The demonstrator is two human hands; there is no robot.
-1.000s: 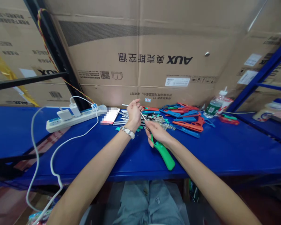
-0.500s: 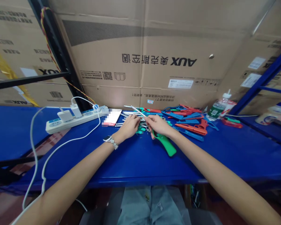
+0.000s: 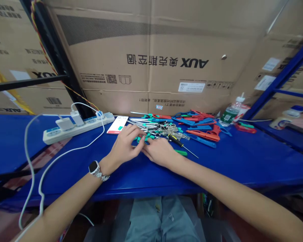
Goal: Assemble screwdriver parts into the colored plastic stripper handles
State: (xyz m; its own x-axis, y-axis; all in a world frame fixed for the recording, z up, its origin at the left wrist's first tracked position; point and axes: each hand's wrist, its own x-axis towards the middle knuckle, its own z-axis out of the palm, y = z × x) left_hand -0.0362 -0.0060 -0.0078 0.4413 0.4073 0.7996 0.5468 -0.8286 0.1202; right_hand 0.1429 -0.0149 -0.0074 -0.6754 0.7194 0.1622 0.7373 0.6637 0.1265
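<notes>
My left hand (image 3: 127, 144) is bent over the near edge of a pile, thumb and fingers closed together beside small teal plastic pieces (image 3: 149, 137). Whatever sits in its pinch is too small or covered to name. Against it, my right hand (image 3: 160, 153) has its fingers curled under and closed; their tips are hidden. From behind the right wrist sticks out a green plastic handle (image 3: 181, 153); I cannot tell whether the hand grips it. A black and yellow screwdriver (image 3: 175, 138) lies just beyond the right hand. Metal rods (image 3: 141, 121) and clear plastic parts (image 3: 175, 129) fill the pile.
Red and blue lighter-shaped casings (image 3: 203, 134) lie at the back right, near a clear bottle (image 3: 228, 116). At the left are a white power strip (image 3: 78, 127) with cables and a white card (image 3: 117, 125). A large carton (image 3: 151, 80) stands behind the blue table (image 3: 204, 174).
The metal rod has left my right hand, and the green handle is now mostly covered. Both hands have come lower and closer together. The screwdriver has come into sight.
</notes>
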